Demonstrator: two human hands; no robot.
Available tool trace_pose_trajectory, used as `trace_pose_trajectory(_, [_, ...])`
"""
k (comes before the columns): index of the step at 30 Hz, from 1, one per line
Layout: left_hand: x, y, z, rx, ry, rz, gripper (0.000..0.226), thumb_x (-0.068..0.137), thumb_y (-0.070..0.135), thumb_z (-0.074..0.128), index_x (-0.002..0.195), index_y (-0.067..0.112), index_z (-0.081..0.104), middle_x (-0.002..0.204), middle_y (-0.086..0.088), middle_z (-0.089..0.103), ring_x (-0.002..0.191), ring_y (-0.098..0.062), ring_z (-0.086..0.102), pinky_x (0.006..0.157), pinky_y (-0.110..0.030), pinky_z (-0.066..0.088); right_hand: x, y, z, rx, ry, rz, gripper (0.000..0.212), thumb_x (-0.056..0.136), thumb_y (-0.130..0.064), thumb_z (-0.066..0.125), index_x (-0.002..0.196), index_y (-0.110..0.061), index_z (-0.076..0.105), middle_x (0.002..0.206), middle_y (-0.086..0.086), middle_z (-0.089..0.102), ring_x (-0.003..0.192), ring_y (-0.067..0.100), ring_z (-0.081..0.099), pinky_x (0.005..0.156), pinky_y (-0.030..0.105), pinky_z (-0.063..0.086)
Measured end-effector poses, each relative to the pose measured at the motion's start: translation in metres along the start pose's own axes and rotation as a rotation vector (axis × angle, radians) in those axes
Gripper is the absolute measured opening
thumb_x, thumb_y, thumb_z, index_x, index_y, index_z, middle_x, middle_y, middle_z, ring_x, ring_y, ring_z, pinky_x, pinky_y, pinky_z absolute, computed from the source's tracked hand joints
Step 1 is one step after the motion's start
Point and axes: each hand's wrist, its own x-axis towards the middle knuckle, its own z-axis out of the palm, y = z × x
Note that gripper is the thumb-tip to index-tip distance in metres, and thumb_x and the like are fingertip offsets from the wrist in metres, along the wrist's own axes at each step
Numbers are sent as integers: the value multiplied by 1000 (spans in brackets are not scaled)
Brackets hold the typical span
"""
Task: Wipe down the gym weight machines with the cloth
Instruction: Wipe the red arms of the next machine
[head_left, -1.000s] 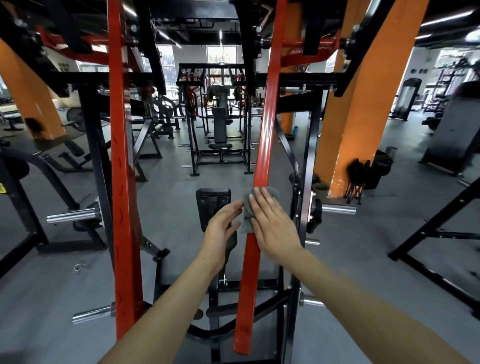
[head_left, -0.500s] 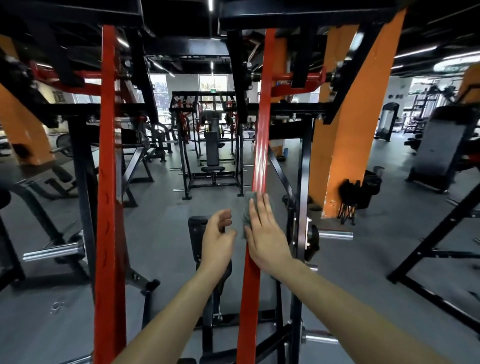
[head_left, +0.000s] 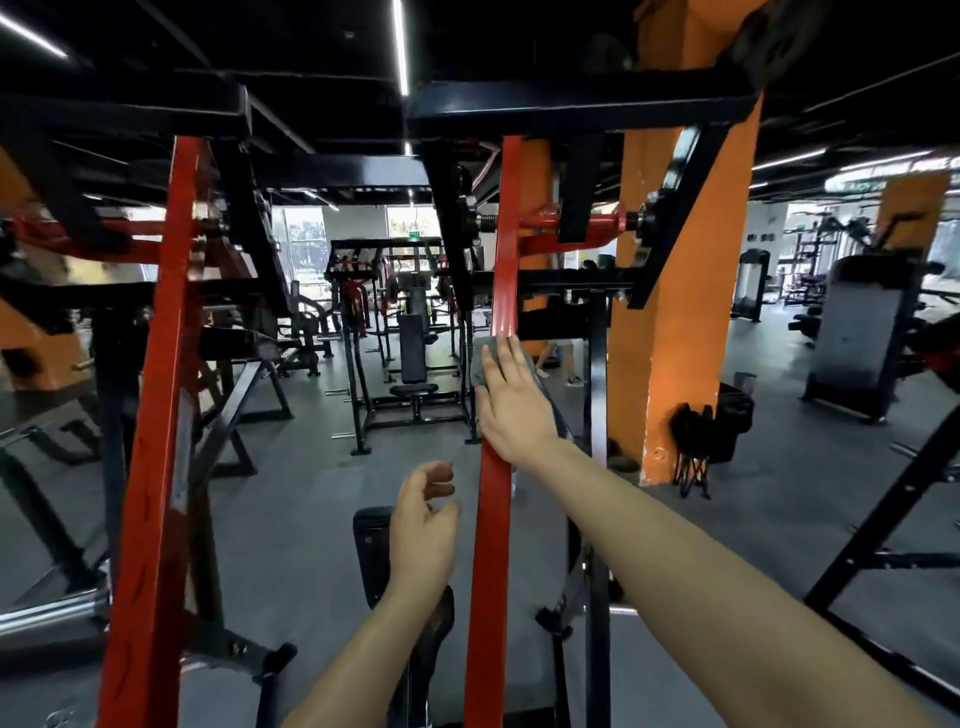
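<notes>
A grey cloth lies against the right red upright bar of the weight machine, about halfway up. My right hand presses flat on the cloth with straight fingers, covering most of it. My left hand hangs in the air lower and to the left of the bar, fingers loosely curled, holding nothing and touching nothing. A second red upright bar stands at the left.
Black frame beams cross overhead. The machine's black seat pad sits below my left hand. An orange pillar rises to the right with black bags at its base. More machines stand across the grey floor.
My right hand has slid the cloth up the red bar. My left hand has come away from the cloth and dropped lower. The view has tilted upward.
</notes>
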Motion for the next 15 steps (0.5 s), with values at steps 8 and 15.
trace_pose_trajectory(8, [35,28,6,9,24,123,44,93,-6,56,118,30,62,118,9,63,106,1,60,91,-24,51,-51,-17,19,184,83,58,53,109,-37,38,161,-28,35,171,2,-24,159,23,-19,122,47,35])
trace_pose_trajectory(15, [66,40,33,24,56,183,44,92,-5,57,115,32,63,117,9,62,106,4,57,87,-18,48,17,-8,13,260,92,144,61,107,-15,42,165,-25,24,173,12,-10,158,37,13,112,46,46])
